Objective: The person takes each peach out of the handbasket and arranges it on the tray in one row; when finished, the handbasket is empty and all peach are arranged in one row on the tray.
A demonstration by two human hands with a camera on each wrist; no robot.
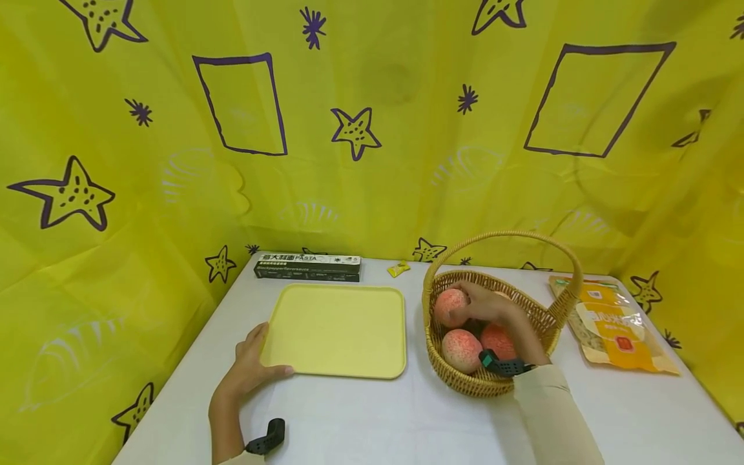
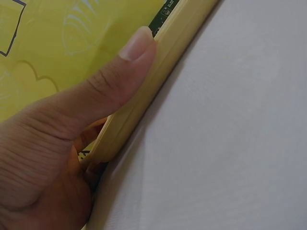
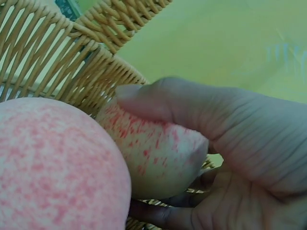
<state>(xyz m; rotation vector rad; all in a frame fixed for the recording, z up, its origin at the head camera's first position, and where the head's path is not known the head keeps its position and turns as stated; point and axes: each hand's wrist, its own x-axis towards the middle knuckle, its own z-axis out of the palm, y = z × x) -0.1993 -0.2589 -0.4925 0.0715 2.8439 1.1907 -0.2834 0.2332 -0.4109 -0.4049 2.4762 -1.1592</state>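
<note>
The right hand (image 1: pixel 491 305) grips a red-speckled peach (image 1: pixel 450 308) inside the wicker basket (image 1: pixel 469 385), beside other peaches (image 1: pixel 462 351). The left hand (image 1: pixel 248 367) holds the near-left corner of the yellow tray (image 1: pixel 340 332), thumb along the front edge. Behind the tray lie a pasta box (image 1: pixel 308 268) and a small yellow packet (image 1: pixel 398 268); right of the basket, a food bag (image 1: pixel 619 329).

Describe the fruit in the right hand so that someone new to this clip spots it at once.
On the white table, just right of the yellow tray, stands a wicker basket with a tall arched handle. Among its round, pink-speckled fruits, find the fruit toward the far left. Unlike its neighbours, it is gripped by the right hand.
</note>
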